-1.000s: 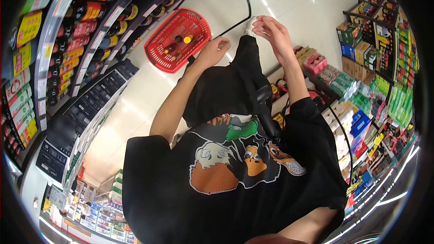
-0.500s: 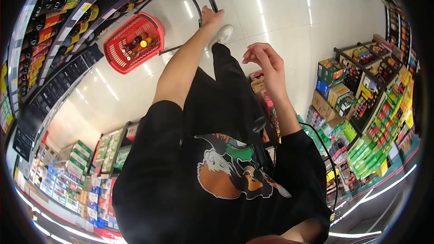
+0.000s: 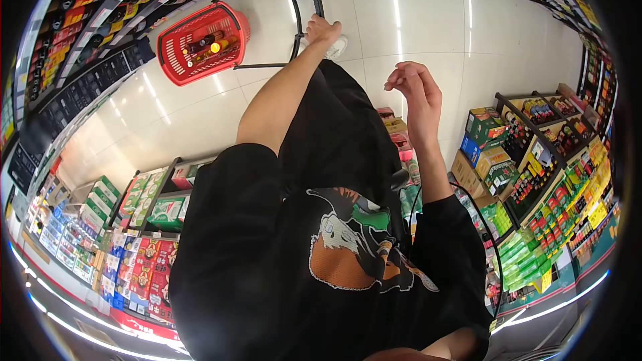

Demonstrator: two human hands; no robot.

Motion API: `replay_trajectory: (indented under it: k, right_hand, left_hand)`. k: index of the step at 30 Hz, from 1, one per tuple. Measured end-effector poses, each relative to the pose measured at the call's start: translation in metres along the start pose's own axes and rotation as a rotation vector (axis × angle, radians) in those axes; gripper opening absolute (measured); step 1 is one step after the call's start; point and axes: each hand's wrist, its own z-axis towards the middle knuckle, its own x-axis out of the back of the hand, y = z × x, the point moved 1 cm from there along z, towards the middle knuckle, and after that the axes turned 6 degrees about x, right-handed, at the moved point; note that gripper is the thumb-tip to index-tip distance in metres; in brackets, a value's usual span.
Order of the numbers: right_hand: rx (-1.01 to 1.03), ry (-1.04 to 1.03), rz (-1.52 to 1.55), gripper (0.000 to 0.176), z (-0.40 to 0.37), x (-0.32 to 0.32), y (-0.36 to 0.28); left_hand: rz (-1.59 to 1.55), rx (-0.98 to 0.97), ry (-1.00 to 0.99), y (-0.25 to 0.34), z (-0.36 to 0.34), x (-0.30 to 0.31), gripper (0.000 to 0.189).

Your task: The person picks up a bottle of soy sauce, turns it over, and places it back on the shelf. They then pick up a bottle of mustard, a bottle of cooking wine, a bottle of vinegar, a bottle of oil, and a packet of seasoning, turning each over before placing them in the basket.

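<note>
My left hand (image 3: pixel 323 29) is closed round the black pull handle (image 3: pixel 317 1) of a red shopping basket, ahead of my feet. The red basket (image 3: pixel 242 27) stands on the floor to the left, joined to the handle by thin black bars. Inside it lie a few bottles (image 3: pixel 206 43), one dark and one with a yellow cap (image 3: pixel 215 47). My right hand (image 3: pixel 421 93) hangs in the air on the right, its fingers loosely bent and nothing seen in them. A white shoe (image 3: pixel 340 47) shows partly behind my left hand.
Shelves of bottles (image 3: pixel 87 10) run along the upper left. Stacked cartons (image 3: pixel 491 160) and a bottle rack (image 3: pixel 535 134) stand at right. Packaged goods (image 3: pixel 144 267) fill the lower left. Boxes (image 3: pixel 394 124) sit close beside my right leg. Pale tiled floor (image 3: pixel 428 13) stretches ahead.
The basket has shifted upward in view, and my left hand stays on its handle. Both hands appear slightly further right. The shoe is now more covered, and the surrounding shelves have shifted in view.
</note>
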Motion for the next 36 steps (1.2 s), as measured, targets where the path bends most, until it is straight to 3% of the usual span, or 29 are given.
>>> replay_trajectory:
  k: [10, 19, 27, 36]
  right_hand:
    - [-0.007, -0.020, 0.006, 0.028, -0.022, -0.018, 0.000]
    - [0.017, -0.045, 0.055, 0.027, -0.025, 0.007, 0.003]
    - [0.077, -0.127, 0.061, 0.027, 0.003, 0.103, -0.018]
    - [0.101, -0.097, 0.034, 0.027, 0.016, 0.250, -0.036]
  left_hand:
    - [-0.126, -0.145, 0.001, -0.033, -0.042, 0.015, 0.078]
    - [-0.246, -0.200, -0.011, -0.039, -0.072, 0.010, 0.078]
    - [-0.290, -0.077, 0.029, -0.010, -0.089, -0.027, 0.086]
    - [-0.307, -0.098, 0.211, 0.037, -0.082, -0.077, 0.079]
